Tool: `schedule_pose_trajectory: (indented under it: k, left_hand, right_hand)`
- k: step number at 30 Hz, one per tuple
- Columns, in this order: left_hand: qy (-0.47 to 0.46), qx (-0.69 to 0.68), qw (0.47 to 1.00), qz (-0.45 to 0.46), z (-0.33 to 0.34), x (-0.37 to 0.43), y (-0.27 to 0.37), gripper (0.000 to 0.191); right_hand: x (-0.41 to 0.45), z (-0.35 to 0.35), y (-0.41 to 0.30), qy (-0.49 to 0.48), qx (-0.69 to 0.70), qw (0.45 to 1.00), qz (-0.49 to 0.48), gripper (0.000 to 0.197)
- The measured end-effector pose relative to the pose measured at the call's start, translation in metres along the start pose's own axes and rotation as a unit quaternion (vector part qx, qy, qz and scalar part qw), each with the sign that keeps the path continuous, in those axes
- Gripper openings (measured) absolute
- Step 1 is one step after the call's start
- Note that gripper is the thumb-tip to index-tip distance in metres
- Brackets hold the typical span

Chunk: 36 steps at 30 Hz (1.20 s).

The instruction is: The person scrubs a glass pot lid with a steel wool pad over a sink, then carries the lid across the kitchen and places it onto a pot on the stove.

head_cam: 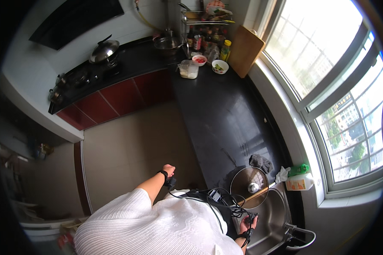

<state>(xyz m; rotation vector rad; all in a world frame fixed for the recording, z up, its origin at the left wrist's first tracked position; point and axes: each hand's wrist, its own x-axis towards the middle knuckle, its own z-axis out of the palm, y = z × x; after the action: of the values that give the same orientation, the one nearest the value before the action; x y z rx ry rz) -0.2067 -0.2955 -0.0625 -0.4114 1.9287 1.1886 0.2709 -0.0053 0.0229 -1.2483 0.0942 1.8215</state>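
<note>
My left hand (169,170) hangs over the floor beside the counter, fingers curled in, with nothing seen in it. At the sink's near side my right hand (246,224) grips a dark, crumpled scouring pad (251,217), partly covered by the fingers. The stainless-steel sink (273,220) lies to the right of that hand. A glass pot lid (244,180) with a steel knob rests across the sink's edge and the counter. Under its glass shows a long wooden utensil (258,193). A grey rag (260,163) is bunched just beyond the lid.
The black countertop (210,121) bends towards a gas stove with a lidded wok (104,51). A plastic tub (189,69), bowls (220,67) and a cutting board (246,51) stand in the corner. Bottles (300,182) and a faucet (301,237) flank the sink. Black cables (234,204) cross my front.
</note>
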Motion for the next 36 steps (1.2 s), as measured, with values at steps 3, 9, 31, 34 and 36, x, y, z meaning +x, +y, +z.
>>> schedule_pose_trajectory:
  k: [3,9,31,34,36]
  left_hand:
    - [-0.005,0.002,1.000,0.007,0.007,-0.007,0.002,0.011]
    - [0.009,-0.042,0.999,-0.008,0.004,-0.027,-0.032,0.011]
    - [0.082,-0.019,0.994,-0.065,0.012,-0.119,-0.140,0.014]
    - [0.089,-0.034,0.994,-0.054,0.018,-0.121,-0.146,0.014]
    - [0.098,-0.054,0.992,-0.052,0.018,-0.123,-0.149,0.015]
  right_hand:
    - [0.014,-0.002,-0.004,0.043,-0.018,0.998,0.042,0.023]
    - [0.036,-0.024,-0.006,0.090,-0.051,0.990,0.092,0.023]
    - [0.082,-0.083,-0.027,0.112,-0.099,0.971,0.186,0.033]
    - [0.079,-0.086,-0.027,0.067,-0.100,0.977,0.174,0.033]
    - [0.077,-0.080,-0.028,0.084,-0.097,0.975,0.180,0.034]
